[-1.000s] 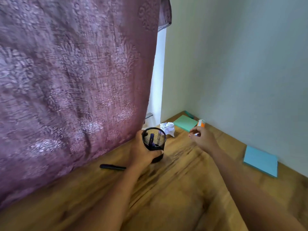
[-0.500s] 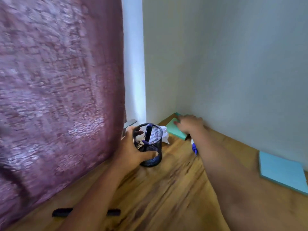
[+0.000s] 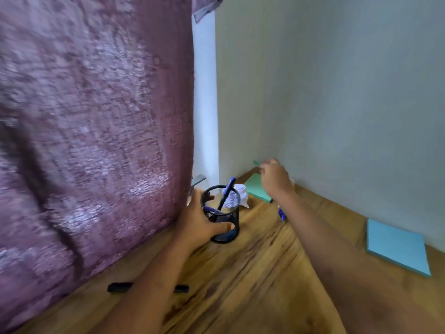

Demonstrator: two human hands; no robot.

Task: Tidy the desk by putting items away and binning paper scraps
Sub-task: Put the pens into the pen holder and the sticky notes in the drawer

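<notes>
I am looking first at the near edge of the wooden desk (image 3: 252, 273), where a black marker (image 3: 120, 286) is lying by the foot of the mauve curtain (image 3: 96, 116), partly crossed by the left forearm so I am only seeing its two ends. Further in, the left hand (image 3: 195, 221) is wrapping around the black mesh pen cup (image 3: 222, 213), fingers clamped on its wall, and the cup is standing upright on the desk with a blue pen (image 3: 226, 192) leaning inside it. Compared with a second ago, the right hand (image 3: 273, 178) is no longer carrying the orange-capped item it was holding; that hand is now reaching to the far corner with something thin and green (image 3: 256, 162) showing at its fingertips, though I cannot tell whether the fingers are pinching it or merely near it. I am judging that the sorting into the cup is under way, with the black marker, the crumpled paper scrap (image 3: 242, 192) just behind the cup, the green sticky-note pad (image 3: 256, 188) and the blue sticky-note pad (image 3: 397, 247) on the right not yet dealt with. A blue-tipped object (image 3: 281, 213) is peeking from under the right forearm, too blurred to name, and a sliver of orange near the wrist is mostly hidden.
</notes>
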